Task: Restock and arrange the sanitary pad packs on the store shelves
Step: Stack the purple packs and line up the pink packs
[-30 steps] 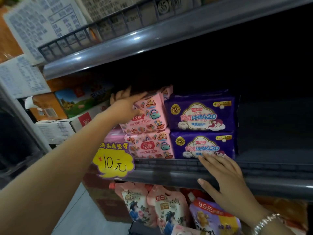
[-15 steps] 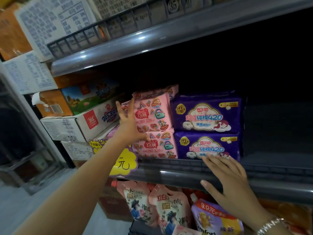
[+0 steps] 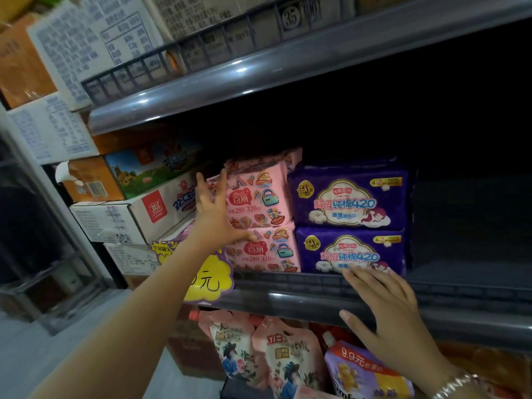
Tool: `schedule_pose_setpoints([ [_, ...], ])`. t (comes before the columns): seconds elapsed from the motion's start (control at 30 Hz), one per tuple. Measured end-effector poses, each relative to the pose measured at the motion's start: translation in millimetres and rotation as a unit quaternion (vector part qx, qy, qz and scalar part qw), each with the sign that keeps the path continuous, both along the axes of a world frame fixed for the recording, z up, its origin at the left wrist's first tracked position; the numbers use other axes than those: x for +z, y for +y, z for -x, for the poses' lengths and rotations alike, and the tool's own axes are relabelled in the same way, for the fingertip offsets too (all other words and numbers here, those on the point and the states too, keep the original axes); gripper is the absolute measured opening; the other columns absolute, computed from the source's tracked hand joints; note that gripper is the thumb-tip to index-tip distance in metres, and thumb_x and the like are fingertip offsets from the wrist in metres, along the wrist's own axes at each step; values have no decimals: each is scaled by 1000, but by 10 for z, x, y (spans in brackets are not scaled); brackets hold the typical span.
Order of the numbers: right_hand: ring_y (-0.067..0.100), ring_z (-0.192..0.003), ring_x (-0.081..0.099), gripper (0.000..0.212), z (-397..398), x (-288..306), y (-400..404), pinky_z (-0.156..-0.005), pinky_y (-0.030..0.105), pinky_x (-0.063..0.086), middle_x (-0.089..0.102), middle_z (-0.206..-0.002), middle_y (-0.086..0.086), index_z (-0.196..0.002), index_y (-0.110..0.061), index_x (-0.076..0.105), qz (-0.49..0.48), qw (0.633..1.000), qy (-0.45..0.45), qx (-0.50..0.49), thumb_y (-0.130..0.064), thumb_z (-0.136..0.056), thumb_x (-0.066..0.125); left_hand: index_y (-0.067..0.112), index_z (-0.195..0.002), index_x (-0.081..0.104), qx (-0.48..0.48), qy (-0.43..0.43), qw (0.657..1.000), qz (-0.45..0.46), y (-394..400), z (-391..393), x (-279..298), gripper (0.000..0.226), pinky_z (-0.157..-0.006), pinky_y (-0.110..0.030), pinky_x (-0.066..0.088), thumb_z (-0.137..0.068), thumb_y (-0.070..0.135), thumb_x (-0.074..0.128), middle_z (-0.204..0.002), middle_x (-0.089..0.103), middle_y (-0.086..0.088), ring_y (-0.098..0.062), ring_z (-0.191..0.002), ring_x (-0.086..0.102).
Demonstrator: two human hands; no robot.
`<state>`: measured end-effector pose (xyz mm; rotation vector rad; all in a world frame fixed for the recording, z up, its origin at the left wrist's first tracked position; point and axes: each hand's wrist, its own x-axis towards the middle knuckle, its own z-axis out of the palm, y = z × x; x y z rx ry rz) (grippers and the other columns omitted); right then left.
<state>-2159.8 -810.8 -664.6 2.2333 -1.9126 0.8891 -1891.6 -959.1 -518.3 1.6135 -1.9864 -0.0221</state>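
Cardboard boxes [image 3: 135, 214] sit left of the left hand [image 3: 214, 218], whose spread fingers press the stacked pink pad packs [image 3: 259, 203]. Purple pad packs [image 3: 349, 198] adjoin, above the right hand [image 3: 388, 318], flat on the shelf rail [image 3: 288, 298].

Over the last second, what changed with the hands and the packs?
The left hand came off the top of the upper pink pack and now presses flat, fingers spread, on the pink stack's left side. The right hand stayed on the shelf edge, fingertips at the lower purple pack.
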Motion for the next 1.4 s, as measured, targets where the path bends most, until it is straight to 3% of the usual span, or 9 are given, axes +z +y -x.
schedule_pose_setpoints([
  [0.2,7,-132,31,69,-6,7,-7,-114,25,2,48,-141,-11,-141,-27,46,-5,1000,-2,0,-68,-91,23,55,-146,-3,2,150,989,7,113,344,-14,118,-116,-55,13,-56,66,73,-154,-35,-3,-37,-145,-18],
  [0.57,7,-131,30,64,-22,48,5,-113,24,-1,50,-140,-11,-140,-26,47,-12,1000,-1,-2,-61,-87,37,45,-149,-8,50,70,996,35,193,479,-17,108,-116,-62,3,-70,72,61,-156,-29,-11,-36,-144,-21],
  [0.77,9,-135,27,67,-4,70,45,-115,28,1,45,-146,-6,-144,-25,39,-32,998,44,-15,-60,-87,35,35,-151,-9,-28,34,995,92,444,755,-123,106,-118,-53,-4,-77,65,61,-159,-22,-7,-26,-146,-20],
  [0.9,6,-142,-20,72,46,187,111,-113,24,-17,-24,-153,-11,-144,-32,-19,5,1000,-11,-15,-51,-98,33,36,-144,-23,-75,-92,985,125,572,1044,-165,107,-114,-51,-15,-79,68,56,-155,-28,0,-21,-144,-23],
  [0.97,12,-143,-21,76,98,229,120,-112,30,-14,-32,-151,-6,-143,-32,-23,9,997,-59,-58,-48,-97,37,35,-141,-26,-89,-151,973,152,571,1181,-92,109,-111,-51,-19,-77,73,54,-155,-30,-3,-21,-144,-24],
  [1.07,26,-146,-7,77,191,234,89,-113,39,-2,-14,-159,12,-152,-23,-2,22,986,-90,-137,-45,-96,46,35,-142,-26,-105,-219,955,171,496,1381,138,113,-109,-53,-23,-72,79,52,-157,-28,-10,-25,-146,-19],
  [1.13,26,-146,2,75,247,225,54,-115,39,2,2,-160,14,-153,-17,4,22,986,-82,-147,-51,-94,35,37,-144,-24,-125,-260,943,167,427,1490,277,115,-112,-52,-23,-71,81,52,-160,-18,-11,-30,-148,-9],
  [1.27,25,-138,35,84,308,248,-5,-109,33,11,40,-150,11,-150,-6,23,-5,988,-47,-146,-60,-86,17,37,-148,-19,-120,-342,922,136,358,1630,301,109,-117,-49,13,-73,83,46,-153,28,-12,-34,-135,33],
  [1.4,23,-134,37,91,315,224,-39,-107,34,13,44,-146,7,-152,-8,18,4,988,-52,-144,-64,-81,10,36,-152,-10,-86,-356,920,142,375,1681,254,102,-109,-48,29,-77,82,41,-149,29,-12,-35,-128,35],
])
